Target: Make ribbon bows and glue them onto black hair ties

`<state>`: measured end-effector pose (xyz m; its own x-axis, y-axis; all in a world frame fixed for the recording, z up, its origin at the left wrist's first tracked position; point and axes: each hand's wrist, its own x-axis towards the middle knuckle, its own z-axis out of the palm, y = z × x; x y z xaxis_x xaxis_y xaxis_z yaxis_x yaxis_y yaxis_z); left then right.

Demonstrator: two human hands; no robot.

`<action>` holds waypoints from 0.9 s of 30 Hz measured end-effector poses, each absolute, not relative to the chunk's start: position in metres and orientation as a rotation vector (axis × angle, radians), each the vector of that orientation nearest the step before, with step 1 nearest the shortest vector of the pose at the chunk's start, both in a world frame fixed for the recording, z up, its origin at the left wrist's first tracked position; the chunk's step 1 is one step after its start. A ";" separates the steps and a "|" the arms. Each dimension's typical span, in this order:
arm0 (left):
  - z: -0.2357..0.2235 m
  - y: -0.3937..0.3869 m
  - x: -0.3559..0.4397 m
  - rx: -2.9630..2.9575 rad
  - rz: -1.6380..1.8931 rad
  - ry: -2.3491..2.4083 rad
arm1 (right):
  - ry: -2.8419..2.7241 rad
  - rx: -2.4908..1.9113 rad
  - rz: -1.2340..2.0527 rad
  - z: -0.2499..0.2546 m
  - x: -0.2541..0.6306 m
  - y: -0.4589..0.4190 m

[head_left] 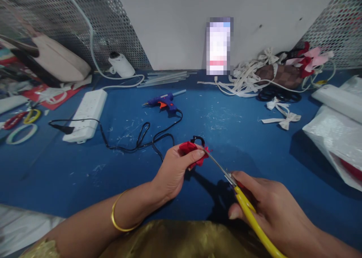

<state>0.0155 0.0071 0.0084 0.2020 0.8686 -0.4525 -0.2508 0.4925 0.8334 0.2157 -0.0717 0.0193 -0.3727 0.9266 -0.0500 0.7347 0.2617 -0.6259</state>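
My left hand (172, 171) pinches a folded piece of red ribbon (186, 147) between thumb and fingers, above the blue table. A black elastic loop (199, 139) shows just behind the ribbon. My right hand (271, 201) is closed around yellow-handled scissors (249, 209). Their slim metal blades point up and left, and the tips meet the ribbon's right edge by my left thumb. Whether the blades are parted there is too small to tell. Part of the ribbon is hidden under the left thumb.
A blue glue gun (162, 101) lies beyond my hands, its black cord running to a white power strip (87, 113). Clear glue sticks (166, 77) lie behind it. A phone (218, 47) leans on the back panel. White bows (287, 118) and a plastic bag (330, 137) are right.
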 end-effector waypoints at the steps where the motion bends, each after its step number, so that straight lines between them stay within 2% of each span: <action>1: 0.008 0.007 0.015 0.696 0.876 1.097 | -2.212 -1.524 0.825 0.019 0.216 -0.072; 15: 0.009 0.006 0.015 0.732 0.832 1.066 | -2.268 -1.529 0.681 0.019 0.215 -0.070; 27: 0.012 0.007 0.016 0.666 0.852 1.092 | -2.256 -1.528 0.707 0.020 0.216 -0.071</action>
<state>0.0165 0.0067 0.0124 0.2160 0.8514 -0.4779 -0.2564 0.5218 0.8137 0.2161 -0.0714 0.0196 -0.3735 0.9276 -0.0078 0.7663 0.3038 -0.5661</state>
